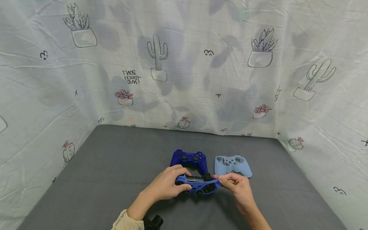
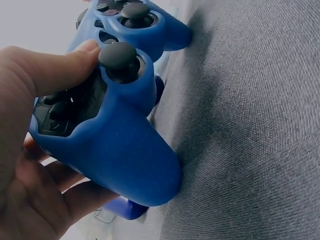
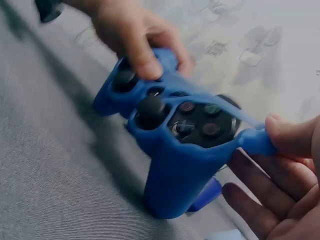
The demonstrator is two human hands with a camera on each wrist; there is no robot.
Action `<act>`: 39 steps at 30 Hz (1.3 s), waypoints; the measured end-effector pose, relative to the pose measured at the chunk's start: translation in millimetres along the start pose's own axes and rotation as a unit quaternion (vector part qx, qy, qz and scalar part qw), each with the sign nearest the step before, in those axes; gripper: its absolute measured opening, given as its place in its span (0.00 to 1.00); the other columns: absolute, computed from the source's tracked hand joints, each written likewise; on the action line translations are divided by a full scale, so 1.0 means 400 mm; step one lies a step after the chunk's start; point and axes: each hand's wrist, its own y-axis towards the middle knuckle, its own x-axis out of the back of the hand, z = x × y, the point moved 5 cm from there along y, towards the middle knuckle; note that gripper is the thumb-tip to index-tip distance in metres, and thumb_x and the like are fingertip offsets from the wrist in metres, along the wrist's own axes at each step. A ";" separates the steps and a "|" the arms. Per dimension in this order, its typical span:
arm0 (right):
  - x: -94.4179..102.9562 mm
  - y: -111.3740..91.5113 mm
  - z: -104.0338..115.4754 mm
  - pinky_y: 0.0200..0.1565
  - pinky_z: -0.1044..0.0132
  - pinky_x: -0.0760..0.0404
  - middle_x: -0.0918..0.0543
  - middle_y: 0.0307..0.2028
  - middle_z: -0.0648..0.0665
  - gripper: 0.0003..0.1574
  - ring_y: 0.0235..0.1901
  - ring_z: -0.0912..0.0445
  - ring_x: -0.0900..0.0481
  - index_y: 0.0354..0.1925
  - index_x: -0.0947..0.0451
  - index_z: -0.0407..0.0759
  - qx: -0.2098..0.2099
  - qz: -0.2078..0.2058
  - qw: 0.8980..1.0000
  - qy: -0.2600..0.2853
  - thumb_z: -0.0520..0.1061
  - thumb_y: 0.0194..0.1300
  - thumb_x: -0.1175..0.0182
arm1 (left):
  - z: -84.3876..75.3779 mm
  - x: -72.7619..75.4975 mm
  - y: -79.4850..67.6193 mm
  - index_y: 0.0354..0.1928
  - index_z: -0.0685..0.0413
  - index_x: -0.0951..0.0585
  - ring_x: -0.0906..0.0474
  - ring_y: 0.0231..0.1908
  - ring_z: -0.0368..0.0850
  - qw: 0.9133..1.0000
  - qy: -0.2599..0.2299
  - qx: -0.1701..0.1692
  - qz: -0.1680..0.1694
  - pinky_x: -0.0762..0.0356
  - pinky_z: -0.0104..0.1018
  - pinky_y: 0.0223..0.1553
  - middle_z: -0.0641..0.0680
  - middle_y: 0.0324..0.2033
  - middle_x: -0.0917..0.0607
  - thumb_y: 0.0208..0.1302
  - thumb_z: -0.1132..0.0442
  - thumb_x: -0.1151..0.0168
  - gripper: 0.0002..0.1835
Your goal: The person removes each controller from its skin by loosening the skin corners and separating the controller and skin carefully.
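Note:
A black game controller (image 3: pixel 210 129) sits in a blue silicone cover (image 3: pixel 172 175), its thumbsticks and buttons showing through the openings. My left hand (image 1: pixel 170 182) grips one end, thumb on the front between thumbstick and direction pad and fingers behind, as the left wrist view (image 2: pixel 55 75) shows. At the other end my right hand (image 1: pixel 236 188) pinches the cover's edge between thumb and fingers and pulls it outward. In the right wrist view the edge is stretched into a thin band away from the buttons. The controller is held tilted, its handles close over the grey cloth.
Just behind the hands lies a dark blue controller (image 1: pixel 188 156). To its right is a light blue silicone cover (image 1: pixel 233 164), lying by itself. Grey cloth (image 1: pixel 100 172) covers the table, and a printed curtain (image 1: pixel 184 64) encloses the back and sides.

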 end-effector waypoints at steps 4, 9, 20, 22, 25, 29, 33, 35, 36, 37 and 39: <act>-0.006 0.002 -0.005 0.47 0.61 0.20 0.15 0.41 0.32 0.09 0.46 0.48 0.16 0.36 0.18 0.24 0.009 -0.021 0.998 -0.053 0.34 0.66 0.37 | -0.004 0.000 0.000 0.49 0.38 0.19 0.26 0.42 0.37 1.000 0.001 -0.001 -0.002 0.24 0.43 0.43 0.39 0.45 0.23 0.64 0.44 0.35 0.15; -0.018 0.001 -0.012 0.45 0.61 0.19 0.14 0.39 0.37 0.05 0.45 0.46 0.16 0.32 0.15 0.31 0.022 -0.046 0.994 -0.092 0.35 0.62 0.33 | -0.011 0.000 0.001 0.49 0.39 0.19 0.27 0.39 0.36 1.000 -0.002 -0.001 -0.004 0.25 0.40 0.42 0.39 0.43 0.23 0.64 0.47 0.33 0.15; -0.026 -0.003 -0.020 0.45 0.62 0.19 0.16 0.46 0.35 0.13 0.45 0.48 0.17 0.46 0.19 0.29 0.015 -0.020 0.996 -0.083 0.34 0.63 0.33 | -0.010 -0.001 0.001 0.49 0.41 0.19 0.28 0.38 0.36 1.000 -0.001 0.002 -0.004 0.26 0.38 0.42 0.40 0.43 0.23 0.63 0.47 0.32 0.15; -0.032 -0.003 -0.020 0.46 0.63 0.20 0.17 0.48 0.35 0.16 0.47 0.49 0.18 0.49 0.20 0.30 0.012 -0.013 0.996 -0.089 0.34 0.63 0.33 | -0.010 -0.001 0.002 0.49 0.41 0.19 0.28 0.37 0.36 1.000 -0.001 0.000 -0.004 0.26 0.38 0.42 0.39 0.43 0.23 0.63 0.47 0.32 0.15; -0.041 -0.004 -0.026 0.48 0.64 0.22 0.18 0.51 0.38 0.22 0.50 0.51 0.20 0.54 0.22 0.31 -0.008 -0.009 0.995 -0.094 0.34 0.61 0.32 | -0.010 -0.002 0.004 0.49 0.41 0.19 0.28 0.37 0.36 1.000 -0.003 -0.004 -0.005 0.26 0.37 0.42 0.39 0.42 0.23 0.63 0.47 0.32 0.15; -0.057 -0.004 -0.037 0.49 0.64 0.23 0.19 0.54 0.39 0.28 0.54 0.51 0.23 0.59 0.25 0.32 -0.028 0.006 0.995 -0.096 0.35 0.61 0.31 | -0.010 -0.003 0.002 0.49 0.41 0.19 0.28 0.37 0.36 1.000 -0.005 -0.009 -0.004 0.26 0.37 0.42 0.39 0.43 0.23 0.64 0.47 0.33 0.15; -0.070 0.001 -0.044 0.49 0.64 0.23 0.21 0.56 0.38 0.29 0.55 0.50 0.24 0.61 0.26 0.33 -0.019 0.026 0.994 -0.104 0.37 0.62 0.32 | -0.002 -0.002 -0.001 0.51 0.40 0.20 0.28 0.38 0.37 1.000 -0.008 -0.003 0.005 0.26 0.38 0.42 0.40 0.44 0.23 0.64 0.46 0.34 0.16; -0.072 0.004 -0.045 0.49 0.65 0.23 0.21 0.57 0.37 0.28 0.55 0.49 0.23 0.61 0.25 0.34 -0.015 0.031 0.993 -0.110 0.37 0.63 0.32 | 0.002 -0.001 0.000 0.51 0.40 0.20 0.28 0.39 0.37 1.000 -0.011 -0.001 0.011 0.26 0.38 0.43 0.41 0.45 0.23 0.65 0.46 0.34 0.16; -0.072 0.005 -0.045 0.49 0.65 0.24 0.21 0.57 0.37 0.28 0.55 0.49 0.23 0.61 0.25 0.35 -0.013 0.030 0.993 -0.114 0.37 0.63 0.33 | 0.004 0.000 0.002 0.51 0.40 0.20 0.28 0.39 0.37 1.000 -0.013 -0.001 0.014 0.26 0.38 0.43 0.41 0.46 0.23 0.65 0.45 0.34 0.17; -0.072 0.006 -0.045 0.50 0.65 0.24 0.21 0.57 0.37 0.28 0.54 0.49 0.23 0.61 0.25 0.35 -0.013 0.028 0.993 -0.117 0.38 0.63 0.33 | 0.003 0.001 0.004 0.52 0.41 0.20 0.28 0.39 0.37 1.000 -0.016 -0.003 0.016 0.26 0.38 0.43 0.41 0.46 0.23 0.65 0.45 0.34 0.17; -0.070 0.009 -0.044 0.50 0.65 0.25 0.21 0.56 0.37 0.28 0.53 0.49 0.23 0.61 0.24 0.36 -0.017 0.023 0.992 -0.125 0.38 0.64 0.33 | 0.003 0.003 0.009 0.51 0.41 0.20 0.28 0.39 0.37 1.000 -0.018 -0.008 0.016 0.26 0.38 0.43 0.42 0.46 0.23 0.65 0.45 0.34 0.17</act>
